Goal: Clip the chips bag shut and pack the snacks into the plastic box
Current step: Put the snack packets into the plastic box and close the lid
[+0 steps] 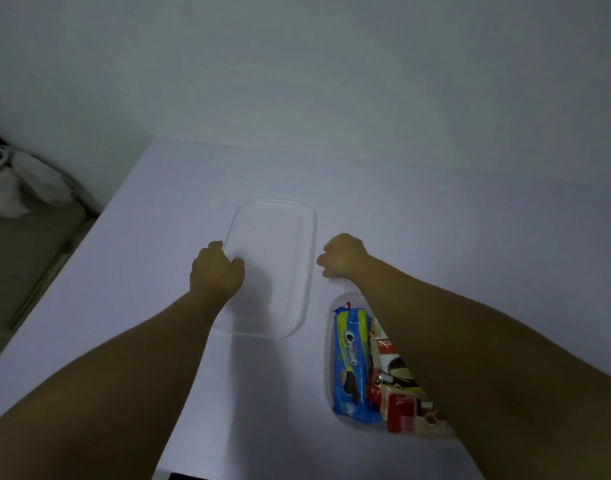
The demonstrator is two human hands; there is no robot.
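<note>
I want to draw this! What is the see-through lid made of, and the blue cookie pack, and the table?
The lid looks like clear, smooth plastic: the table shows right through it and only its rim catches light. The blue cookie pack seems to be thin glossy plastic film, since it shines and crinkles at the ends. The table looks smooth, matte white, perhaps laminate; I cannot tell for sure.

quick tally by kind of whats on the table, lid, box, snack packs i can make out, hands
Clear lid: 1
Clear plastic box: 1
Snack packs that can be told apart: 2, the blue cookie pack and a red-and-cream pack; the right arm hides more
Hands: 2, left hand, right hand
Total: 6
</note>
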